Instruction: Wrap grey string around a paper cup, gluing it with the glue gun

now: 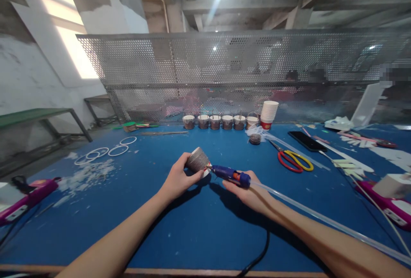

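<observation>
A paper cup (198, 160), mostly wrapped in grey-brown cord, lies tilted in my left hand (180, 174), its fingers closed around it. Part of the cup's white and red surface shows near its rim. My right hand (247, 194) grips a blue hot glue gun (229, 174) whose nozzle points left and meets or nearly meets the cup near that bare part; actual contact I cannot tell. From the gun's back a long clear glue stick (308, 209) runs over my right forearm side. Its black cord (265, 250) trails to the table's front edge.
Several wrapped cups (215, 122) line the back beside stacked paper cups (269, 113). At right lie scissors (293, 161), a phone (308, 141) and a power strip (385, 201). White rings (118, 150), scraps (86, 177) and another power strip (28, 201) are left.
</observation>
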{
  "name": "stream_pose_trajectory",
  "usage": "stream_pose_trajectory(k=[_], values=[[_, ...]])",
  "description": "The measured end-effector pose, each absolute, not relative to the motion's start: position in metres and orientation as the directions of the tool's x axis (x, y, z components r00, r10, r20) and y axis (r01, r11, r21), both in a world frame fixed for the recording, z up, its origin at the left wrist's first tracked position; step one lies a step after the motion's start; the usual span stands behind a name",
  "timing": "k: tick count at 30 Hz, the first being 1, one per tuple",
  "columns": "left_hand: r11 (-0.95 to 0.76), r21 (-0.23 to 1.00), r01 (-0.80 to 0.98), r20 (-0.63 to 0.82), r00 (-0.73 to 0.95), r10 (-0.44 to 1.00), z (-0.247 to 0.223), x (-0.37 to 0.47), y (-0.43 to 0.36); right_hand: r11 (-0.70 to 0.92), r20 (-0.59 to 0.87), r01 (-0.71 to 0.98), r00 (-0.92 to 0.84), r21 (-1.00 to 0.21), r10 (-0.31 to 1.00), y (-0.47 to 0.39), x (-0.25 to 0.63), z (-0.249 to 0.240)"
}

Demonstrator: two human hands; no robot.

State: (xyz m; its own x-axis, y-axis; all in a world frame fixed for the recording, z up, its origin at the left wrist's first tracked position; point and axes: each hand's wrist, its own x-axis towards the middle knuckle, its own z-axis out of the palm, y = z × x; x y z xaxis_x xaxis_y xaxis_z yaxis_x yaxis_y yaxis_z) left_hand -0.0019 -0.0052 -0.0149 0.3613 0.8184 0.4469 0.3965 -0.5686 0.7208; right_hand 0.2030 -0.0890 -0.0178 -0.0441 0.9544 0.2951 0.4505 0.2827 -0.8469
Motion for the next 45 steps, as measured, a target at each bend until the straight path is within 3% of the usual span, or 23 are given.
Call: stream_pose_trajectory(k=[4, 12, 22, 35, 39, 45], values=[[-0.565, 0.738, 0.370, 0.436, 0.378, 0.817, -0.016, -0.003, -0.003, 0.331, 0.342, 0.471, -0.066, -0.818, 0.937, -0.090, 0.201, -0.017], [-0.573, 0.736, 0.360, 0.449, 0.374, 0.812, -0.016, -0.004, -0.001, 0.238, 0.257, 0.449, -0.019, -0.861, 0.966, -0.084, 0.207, -0.021], [-0.579, 0.734, 0.355, 0.447, 0.390, 0.805, -0.017, -0.005, -0.001, 0.315, 0.328, 0.480, -0.059, -0.819, 0.943, -0.091, 0.201, -0.014], [-0.483, 0.774, 0.410, 0.390, 0.292, 0.873, -0.011, -0.004, -0.006, 0.116, 0.160, 0.311, 0.117, -0.943, 0.980, -0.090, 0.205, -0.009], [-0.454, 0.783, 0.425, 0.366, 0.274, 0.889, -0.008, 0.001, -0.009, 0.174, 0.227, 0.265, 0.186, -0.948, 0.956, -0.086, 0.201, -0.011], [-0.442, 0.790, 0.424, 0.347, 0.285, 0.893, -0.007, 0.011, -0.018, 0.367, 0.404, 0.224, 0.149, -0.903, 0.903, -0.078, 0.190, -0.025]])
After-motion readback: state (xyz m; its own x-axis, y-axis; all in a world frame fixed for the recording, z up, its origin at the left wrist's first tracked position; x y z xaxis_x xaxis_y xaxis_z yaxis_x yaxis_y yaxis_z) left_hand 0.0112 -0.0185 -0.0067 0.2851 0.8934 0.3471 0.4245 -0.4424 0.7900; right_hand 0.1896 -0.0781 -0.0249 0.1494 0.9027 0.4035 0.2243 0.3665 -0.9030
